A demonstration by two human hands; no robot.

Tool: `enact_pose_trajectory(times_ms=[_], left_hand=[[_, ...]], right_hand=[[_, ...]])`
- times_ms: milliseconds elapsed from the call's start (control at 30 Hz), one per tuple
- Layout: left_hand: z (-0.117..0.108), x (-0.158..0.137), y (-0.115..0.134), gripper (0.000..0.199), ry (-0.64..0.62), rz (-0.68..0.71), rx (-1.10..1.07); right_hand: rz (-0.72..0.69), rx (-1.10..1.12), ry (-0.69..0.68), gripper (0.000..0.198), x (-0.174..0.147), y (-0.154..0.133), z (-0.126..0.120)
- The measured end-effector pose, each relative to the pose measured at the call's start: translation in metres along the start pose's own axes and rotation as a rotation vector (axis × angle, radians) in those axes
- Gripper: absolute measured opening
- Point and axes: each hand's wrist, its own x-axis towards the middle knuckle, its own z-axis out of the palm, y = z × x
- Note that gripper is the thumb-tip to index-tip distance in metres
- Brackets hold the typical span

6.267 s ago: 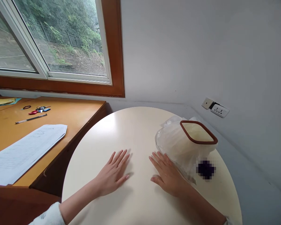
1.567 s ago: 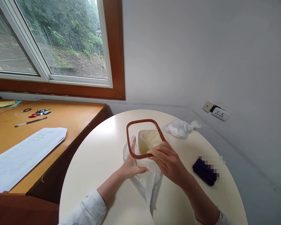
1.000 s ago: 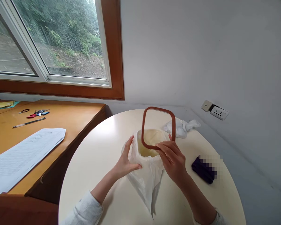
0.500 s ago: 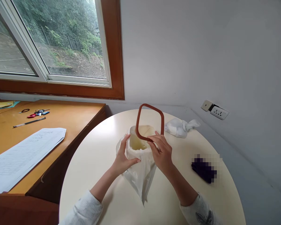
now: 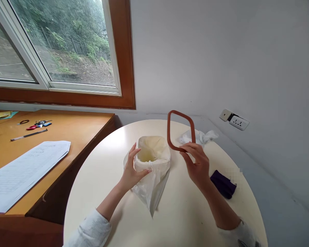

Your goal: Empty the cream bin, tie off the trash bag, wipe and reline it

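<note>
A small bin (image 5: 166,156) stands on the round table, its mouth lined with a white plastic bag (image 5: 150,185) folded over the edge and hanging down in a point toward me. My left hand (image 5: 132,170) grips the bin's near left side, thumb in front and fingers along the left edge. To the right of the bin, my right hand (image 5: 197,161) pinches a brown square ring with rounded corners (image 5: 169,128) by its lower right corner. The ring is held up in the air, tilted and apart from the bin. The bin's outer wall is hidden under the bag.
Behind the ring lies a knotted white plastic bag (image 5: 208,136). A dark purple folded cloth (image 5: 223,184) rests at the table's right, partly blurred. At left, a wooden desk (image 5: 92,120) bears papers (image 5: 41,161), a pen (image 5: 28,134) and keys (image 5: 39,124). A wall socket (image 5: 239,122) is at right.
My right hand has moved the brown ring to the right, away from above the bin, so the lined mouth now shows fully. My left hand stays on the bin.
</note>
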Motion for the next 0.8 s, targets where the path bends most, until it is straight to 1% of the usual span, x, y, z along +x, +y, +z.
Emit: enact_pose_trajectory(times_ms=[133,267,367,467,567,700,800], left_hand=[[-0.001,0.005,0.004,0.068,0.023,-0.003,-0.004],[0.0,0.007,0.005,0.063,0.048,-0.03,-0.024],[-0.001,0.007,0.003,0.061,0.079,-0.071,-0.008],[-0.002,0.006,0.001,0.063,0.101,-0.093,0.036],[-0.003,0.006,-0.001,0.065,0.108,-0.107,0.067],[-0.002,0.005,-0.003,0.066,0.105,-0.121,0.081],[-0.002,0.005,-0.003,0.066,0.108,-0.131,0.067]], right_hand=[[0.057,-0.076,-0.005,0.016,-0.008,0.013,-0.028],[0.119,-0.101,-0.04,0.014,-0.021,0.028,-0.042],[0.159,-0.15,-0.153,0.015,-0.037,0.038,-0.049],[0.185,-0.184,-0.31,0.017,-0.06,0.044,-0.06],[0.182,-0.223,-0.459,0.018,-0.086,0.047,-0.074],[0.156,-0.332,-0.577,0.016,-0.114,0.047,-0.088],[0.134,-0.373,-0.649,0.015,-0.123,0.043,-0.092]])
